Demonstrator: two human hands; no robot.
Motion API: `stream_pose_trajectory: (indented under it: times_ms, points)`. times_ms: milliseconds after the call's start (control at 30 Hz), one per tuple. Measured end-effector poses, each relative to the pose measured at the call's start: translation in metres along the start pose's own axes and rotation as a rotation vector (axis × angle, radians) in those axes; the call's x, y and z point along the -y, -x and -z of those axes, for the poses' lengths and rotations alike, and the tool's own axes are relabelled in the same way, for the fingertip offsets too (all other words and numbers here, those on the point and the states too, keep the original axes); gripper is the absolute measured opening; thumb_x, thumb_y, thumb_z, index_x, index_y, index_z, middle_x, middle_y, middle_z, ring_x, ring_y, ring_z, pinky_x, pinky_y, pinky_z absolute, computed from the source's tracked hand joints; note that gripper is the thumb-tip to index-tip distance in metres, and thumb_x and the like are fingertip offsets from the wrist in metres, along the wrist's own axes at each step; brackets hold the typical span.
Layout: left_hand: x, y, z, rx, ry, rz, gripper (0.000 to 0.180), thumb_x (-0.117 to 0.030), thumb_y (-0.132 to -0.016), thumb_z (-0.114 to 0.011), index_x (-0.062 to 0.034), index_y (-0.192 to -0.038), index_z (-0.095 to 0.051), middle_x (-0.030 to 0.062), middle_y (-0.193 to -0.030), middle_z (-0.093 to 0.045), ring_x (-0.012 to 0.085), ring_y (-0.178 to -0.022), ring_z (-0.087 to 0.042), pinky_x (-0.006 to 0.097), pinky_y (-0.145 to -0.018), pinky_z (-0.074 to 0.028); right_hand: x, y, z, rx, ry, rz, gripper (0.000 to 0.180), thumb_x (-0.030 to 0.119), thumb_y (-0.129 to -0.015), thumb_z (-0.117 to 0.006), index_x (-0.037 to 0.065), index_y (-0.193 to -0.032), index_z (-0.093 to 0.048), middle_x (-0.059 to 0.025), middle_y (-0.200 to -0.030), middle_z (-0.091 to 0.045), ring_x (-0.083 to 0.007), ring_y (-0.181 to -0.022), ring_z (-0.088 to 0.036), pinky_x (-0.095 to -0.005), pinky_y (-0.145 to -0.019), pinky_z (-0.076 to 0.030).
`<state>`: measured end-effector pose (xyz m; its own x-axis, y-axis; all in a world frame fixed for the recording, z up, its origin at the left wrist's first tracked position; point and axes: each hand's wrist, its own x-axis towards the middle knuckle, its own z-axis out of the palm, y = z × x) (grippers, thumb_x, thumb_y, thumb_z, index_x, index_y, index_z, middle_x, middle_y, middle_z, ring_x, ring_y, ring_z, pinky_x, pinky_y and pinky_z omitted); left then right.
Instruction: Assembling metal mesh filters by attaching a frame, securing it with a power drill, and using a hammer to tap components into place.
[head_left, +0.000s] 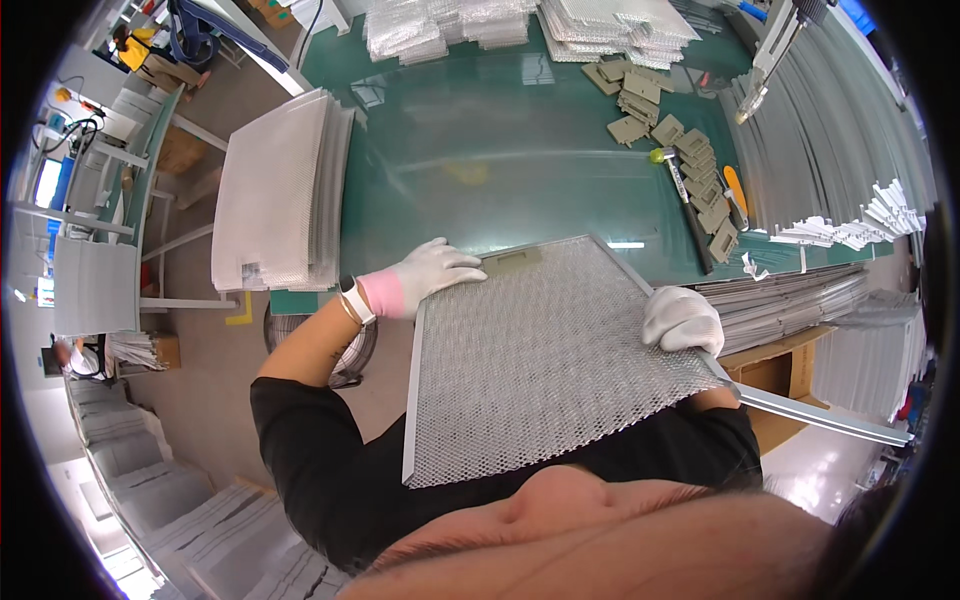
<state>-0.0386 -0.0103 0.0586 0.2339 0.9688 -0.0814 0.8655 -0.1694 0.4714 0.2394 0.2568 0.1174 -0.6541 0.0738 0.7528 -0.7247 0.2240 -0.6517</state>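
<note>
A green-topped workbench (520, 150) stands on a glossy grey floor (215, 390), with metal shelving (95, 210) at left.

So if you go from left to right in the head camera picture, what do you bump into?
Stack of mesh sheets → left hand in a white glove → framed mesh panel → right hand → black-handled mallet → orange-handled tool → white profile pieces.

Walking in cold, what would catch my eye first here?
A square silver mesh filter panel in a metal frame fills the centre, held by a left hand at its top-left corner and a right hand on its right edge, both white-gloved. Behind lies a green worktable, a stack of similar mesh sheets at its left end.
</note>
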Motion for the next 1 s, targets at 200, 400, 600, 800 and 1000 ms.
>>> stream_pose_trajectory:
  times_ms: [200,400,600,800,1000]
  points:
    - [-0.022,0.016,-0.001,-0.056,-0.186,0.385,0.052,-0.012,-0.073,-0.067,-0.0062,-0.123,-0.055,0.0156,-0.105,-0.058,0.0327,-0.103,-0.055,0.044,-0.095,-0.04,0.001,-0.009,0.001,0.048,0.041,0.034,0.023,0.023,-0.088,-0.066,0.005,-0.079,-0.053,-0.0109,-0.073,-0.063,-0.0238,-0.061,-0.059,-0.0352,-0.058,-0.05]
    - [-0.094,0.037,0.057,-0.405,0.543,-0.117,0.064,-0.023,-0.074,-0.081,0.0001,-0.127,-0.054,0.0192,-0.118,-0.06,0.0357,-0.114,-0.057,0.047,-0.103,-0.042,-0.006,-0.034,0.004,-0.056,0.29,-0.095,0.031,0.032,-0.09,-0.066,0.005,-0.077,-0.057,-0.0108,-0.074,-0.067,-0.0272,-0.065,-0.065,-0.0368,-0.065,-0.052]
    - [-0.085,0.005,0.07,-1.515,0.526,-0.152,0.012,-0.005,-0.085,-0.066,0.002,-0.094,-0.063,0.0149,-0.093,-0.067,0.0275,-0.084,-0.065,0.04,-0.081,-0.052,-0.029,-0.093,0.008,-0.345,0.206,-0.265,0.017,0.005,-0.088,-0.064,-0.003,-0.102,-0.068,-0.0093,-0.1,-0.067,-0.0163,-0.094,-0.062,-0.0302,-0.085,-0.049]
    - [-0.051,-0.002,0.075,-1.648,0.476,0.055,0.012,0.0,-0.087,-0.06,0.0027,-0.099,-0.061,0.0098,-0.1,-0.066,0.0138,-0.09,-0.06,0.029,-0.085,-0.048,-0.047,-0.098,0.005,-0.485,0.229,-0.301,0.012,-0.001,-0.088,-0.061,-0.006,-0.097,-0.069,-0.0094,-0.097,-0.069,-0.0152,-0.091,-0.063,-0.0288,-0.084,-0.048]
    - [-0.053,0.0,0.078,-1.54,0.465,0.021,0.011,-0.007,-0.091,-0.065,-0.0011,-0.099,-0.061,0.01,-0.102,-0.066,0.0167,-0.094,-0.061,0.031,-0.089,-0.046,-0.047,-0.093,0.003,-0.437,0.281,-0.211,0.011,-0.004,-0.086,-0.06,-0.006,-0.093,-0.069,-0.0109,-0.095,-0.068,-0.0178,-0.088,-0.063,-0.0305,-0.082,-0.048]
